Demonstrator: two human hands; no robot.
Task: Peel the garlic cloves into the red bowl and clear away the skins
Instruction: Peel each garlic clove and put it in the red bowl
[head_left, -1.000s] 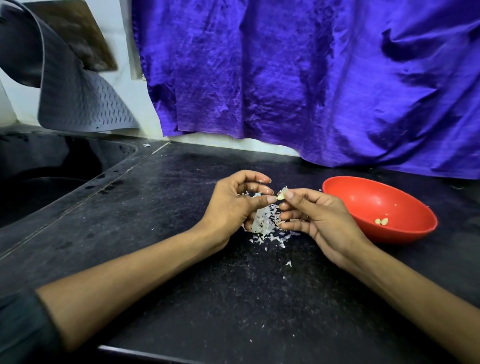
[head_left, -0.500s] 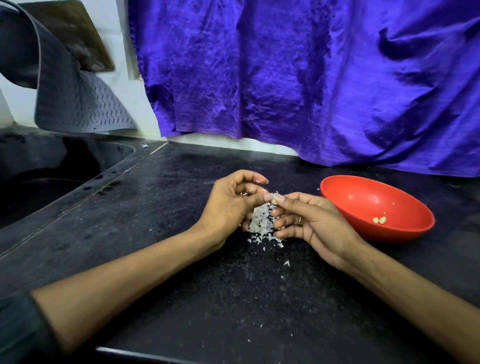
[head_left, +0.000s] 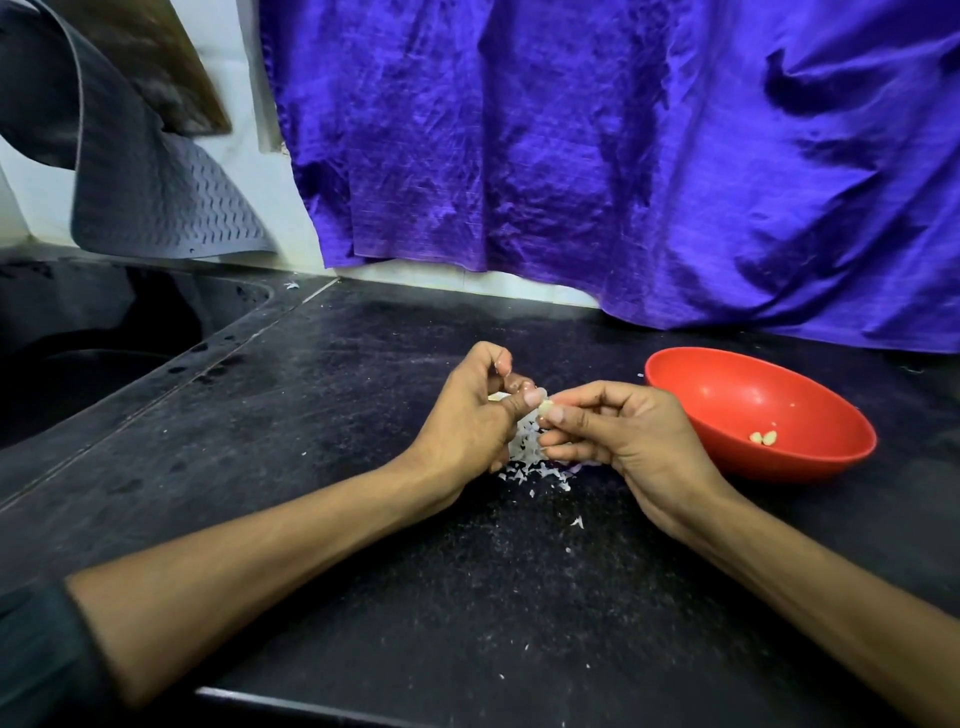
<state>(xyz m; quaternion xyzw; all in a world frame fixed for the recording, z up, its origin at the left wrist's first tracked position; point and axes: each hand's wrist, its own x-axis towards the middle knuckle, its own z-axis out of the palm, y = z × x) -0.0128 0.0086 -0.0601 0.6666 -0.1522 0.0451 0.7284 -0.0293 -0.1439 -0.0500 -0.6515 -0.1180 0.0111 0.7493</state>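
Both hands' fingers (head_left: 558, 415) pinch one garlic clove (head_left: 545, 407), seemingly half-peeled, above the skins (head_left: 524, 457).

Both hands (head_left: 550, 421) pinch one garlic clove (head_left: 544, 408) (above skins (head_left: 530, 457)).

2 bare forearms reach in from below, uncovered from elbow to wrist. the left hand (head_left: 467, 415) and the right hand (head_left: 623, 436) wear no gloves. well back from the fingers of the left hand, near the elbow, sits the edge of a dark sleeve (head_left: 36, 654), pushed up and bunched. the fingernails are short and plain, with a pale sheen.
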